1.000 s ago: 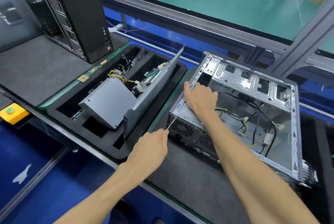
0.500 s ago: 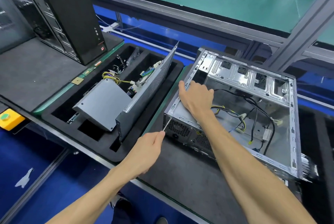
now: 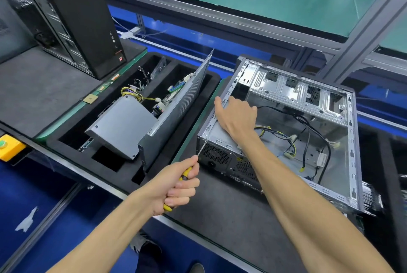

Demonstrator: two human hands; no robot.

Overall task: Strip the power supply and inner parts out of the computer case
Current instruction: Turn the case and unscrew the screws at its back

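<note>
Head view: the left hand wraps its fingers round the yellow-and-black handle of a screwdriver, whose thin shaft runs up and away from the knuckles to a screw at the near top corner of the computer case. The right hand lies spread over the case's rim, thumb outside the frame and fingers bent over the edge inside, bracing it. Just beneath that palm sits the power supply, not yet out of its corner; loose cables trail beyond the fingertips. The step in hand looks like undoing a mounting screw; next the tip must stay seated and turn while the case is held firm. The screw head is too small to read, and the right fingertips are hidden.
</note>
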